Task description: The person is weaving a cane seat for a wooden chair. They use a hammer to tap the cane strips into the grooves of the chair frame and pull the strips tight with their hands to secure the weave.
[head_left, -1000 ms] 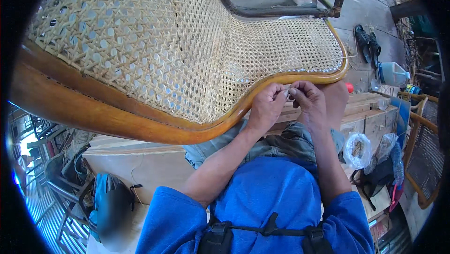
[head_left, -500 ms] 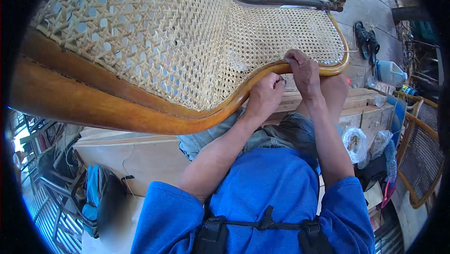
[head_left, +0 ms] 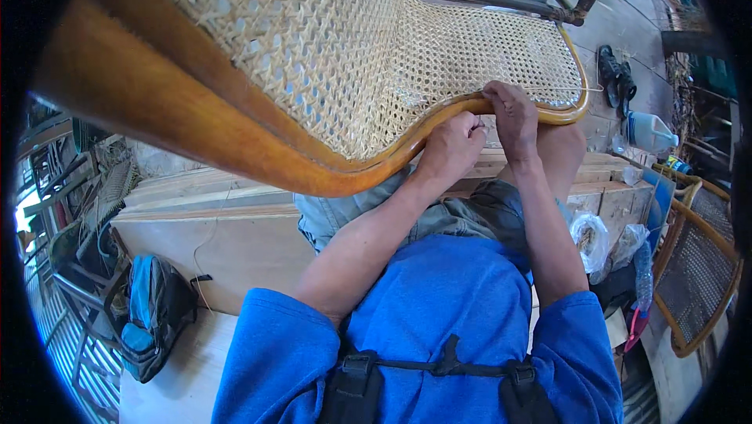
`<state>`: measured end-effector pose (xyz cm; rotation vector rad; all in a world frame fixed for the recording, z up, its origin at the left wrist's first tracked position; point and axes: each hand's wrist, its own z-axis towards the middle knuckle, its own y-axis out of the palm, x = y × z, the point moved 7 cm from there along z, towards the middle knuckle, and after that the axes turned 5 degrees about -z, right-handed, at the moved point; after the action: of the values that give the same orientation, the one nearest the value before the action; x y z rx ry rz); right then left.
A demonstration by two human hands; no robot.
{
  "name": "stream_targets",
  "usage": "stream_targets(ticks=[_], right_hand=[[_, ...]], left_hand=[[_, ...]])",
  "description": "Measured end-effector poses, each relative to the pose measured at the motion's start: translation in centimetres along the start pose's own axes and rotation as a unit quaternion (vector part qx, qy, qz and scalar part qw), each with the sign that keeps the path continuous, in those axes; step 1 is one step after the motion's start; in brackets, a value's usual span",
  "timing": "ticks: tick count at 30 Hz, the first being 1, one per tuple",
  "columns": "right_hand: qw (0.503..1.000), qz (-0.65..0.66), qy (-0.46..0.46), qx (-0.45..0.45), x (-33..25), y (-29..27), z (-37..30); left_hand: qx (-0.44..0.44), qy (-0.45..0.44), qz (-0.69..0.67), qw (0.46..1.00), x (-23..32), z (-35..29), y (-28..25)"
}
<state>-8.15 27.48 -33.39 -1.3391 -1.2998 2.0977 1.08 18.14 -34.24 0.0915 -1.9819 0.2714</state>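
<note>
A woven cane panel [head_left: 486,56] spans the curved, varnished rattan frame [head_left: 313,181] of a seat in front of me. My left hand [head_left: 453,146] is closed under the near rail, its thumb and fingers pinched together; whatever it grips is hidden. Over that rail, just to the right, my right hand [head_left: 515,115] curls with bent fingertips pressed at the edge of the weave. What those fingertips hold is too small to make out. A thin loose cane strand [head_left: 572,88] sticks out across the panel's right end, past the rim.
Stacked boards [head_left: 211,201] lie beside my legs. A backpack [head_left: 153,310] rests at lower left. To the right are black shoes [head_left: 615,75], a translucent jug [head_left: 652,132], a plastic bag [head_left: 589,238] and another caned frame [head_left: 697,267]. A dark pole frame [head_left: 486,0] stands beyond the panel.
The view has shifted, and the seat's left end appears more steeply tilted. Both hands stay at nearly the same place on the rail; the loose strand's end lies slightly differently.
</note>
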Motion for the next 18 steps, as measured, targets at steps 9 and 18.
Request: stream_targets(ticks=[9, 18], right_hand=[[0.999, -0.037, 0.014, 0.011, -0.2, 0.6, 0.5], [0.998, -0.054, 0.005, 0.021, -0.8, 0.8, 0.1]], left_hand=[[-0.021, 0.018, 0.030, 0.999, -0.4, -0.1, 0.1], [-0.011, 0.037, 0.019, 0.999, -0.1, -0.3, -0.2]])
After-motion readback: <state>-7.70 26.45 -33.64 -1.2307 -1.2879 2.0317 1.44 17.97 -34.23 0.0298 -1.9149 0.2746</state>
